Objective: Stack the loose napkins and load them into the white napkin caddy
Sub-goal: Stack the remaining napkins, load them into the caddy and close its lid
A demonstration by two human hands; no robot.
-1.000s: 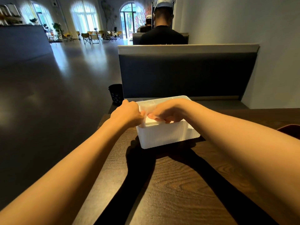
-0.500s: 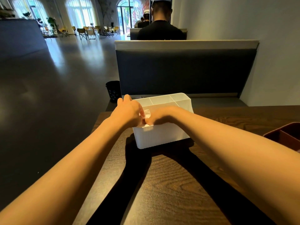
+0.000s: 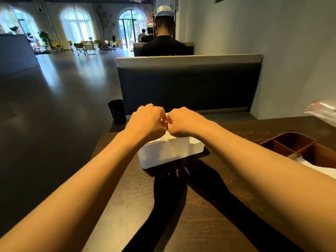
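- The white napkin caddy is seen at centre frame, standing on the dark wood-grain table close to its far edge.
- The left hand is held above the caddy's rim, fingers curled inward, knuckles towards the camera.
- The right hand is held likewise just beside it; the two hands nearly meet over the caddy.
- A small patch of white napkin is visible below the gap between the hands, at the caddy's top. Whether it is pinched by either hand cannot be told, since the fingertips are hidden behind the knuckles.
- A brown divided tray is recorded at right of frame, with white paper lying in its near compartment.
- A clear plastic wrapper is noted at the right edge, above the tray.
- A dark padded booth back fills the upper centre; a seated person in a black shirt is seen beyond it.
- A black bin stands on the floor, left of the booth.
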